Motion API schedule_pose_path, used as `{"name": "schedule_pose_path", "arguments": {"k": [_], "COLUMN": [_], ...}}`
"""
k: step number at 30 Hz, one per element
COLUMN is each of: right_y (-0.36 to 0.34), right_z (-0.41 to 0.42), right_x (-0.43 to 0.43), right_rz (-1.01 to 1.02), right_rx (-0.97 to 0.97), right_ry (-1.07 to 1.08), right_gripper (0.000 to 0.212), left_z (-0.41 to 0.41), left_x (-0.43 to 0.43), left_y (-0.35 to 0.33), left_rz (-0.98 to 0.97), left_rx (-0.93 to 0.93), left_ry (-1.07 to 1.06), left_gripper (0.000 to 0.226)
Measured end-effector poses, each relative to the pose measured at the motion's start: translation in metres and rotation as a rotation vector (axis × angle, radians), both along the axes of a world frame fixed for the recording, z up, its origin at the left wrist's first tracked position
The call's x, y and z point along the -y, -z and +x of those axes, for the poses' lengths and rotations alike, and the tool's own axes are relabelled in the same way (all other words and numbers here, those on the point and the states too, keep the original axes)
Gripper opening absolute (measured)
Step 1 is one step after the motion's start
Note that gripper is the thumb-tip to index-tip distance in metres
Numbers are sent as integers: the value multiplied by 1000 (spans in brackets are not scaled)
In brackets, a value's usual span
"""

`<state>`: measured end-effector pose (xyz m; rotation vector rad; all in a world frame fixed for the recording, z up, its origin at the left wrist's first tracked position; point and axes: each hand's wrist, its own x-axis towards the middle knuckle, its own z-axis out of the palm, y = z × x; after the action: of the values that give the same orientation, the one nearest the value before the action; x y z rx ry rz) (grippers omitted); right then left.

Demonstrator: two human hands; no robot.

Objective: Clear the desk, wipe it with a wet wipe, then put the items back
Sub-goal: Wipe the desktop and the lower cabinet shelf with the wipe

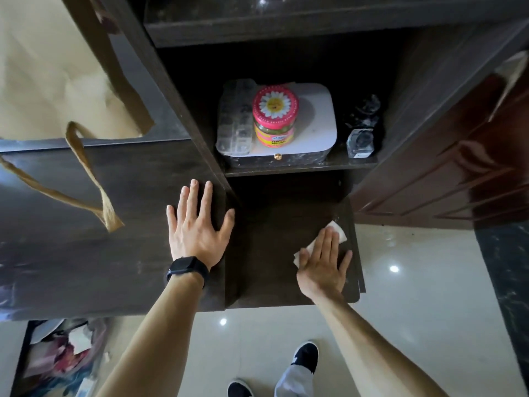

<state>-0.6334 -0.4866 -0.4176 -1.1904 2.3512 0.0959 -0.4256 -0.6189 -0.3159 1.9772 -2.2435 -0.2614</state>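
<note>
My right hand (323,263) lies flat on a white wet wipe (339,232), pressing it against the dark lower desk shelf (269,253) near its right edge; the wipe's corners poke out past my fingers. On the dark wooden desktop (114,253) my left hand (197,222) rests flat with fingers spread, holding nothing, a black watch on its wrist. On the shelf above sit a white box (315,130), a pink-lidded jar with a daisy (274,118), a clear pill organiser (234,121) and a small dark bottle (361,138).
A brown paper bag (51,67) with ribbon handles stands on the desk at the left. A dark red door (458,156) is at the right. Under the desk at the lower left sits a bin with rubbish (57,356). Glossy tiled floor and my shoes are below.
</note>
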Motion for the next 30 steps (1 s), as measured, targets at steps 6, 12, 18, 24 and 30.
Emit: {"name": "schedule_pose_path", "arguments": {"k": [6,12,18,24,30], "right_y": [2,16,10,17,16], "right_z": [-4,-21,-12,-22,21], "right_x": [19,73,-4,40,-15], "right_rz": [-47,-89,-53,-63,-111], "right_rx": [-11,-41,-69,-51,-52], "right_ry": [-183,-7,126,171,251], "right_gripper": [67,66,68,67,67], "left_z": [-3,-1,-1,-1,1], "left_x": [-2,1,2,3,2], "left_y": [0,6,4,3,1], "left_rz": [-9,-38,-20,-25,7], "left_rx": [4,-16,-40,-48,-47], "left_ry": [-18,-24,-27,-25,-11], "left_gripper": [72,71,72,72,72]}}
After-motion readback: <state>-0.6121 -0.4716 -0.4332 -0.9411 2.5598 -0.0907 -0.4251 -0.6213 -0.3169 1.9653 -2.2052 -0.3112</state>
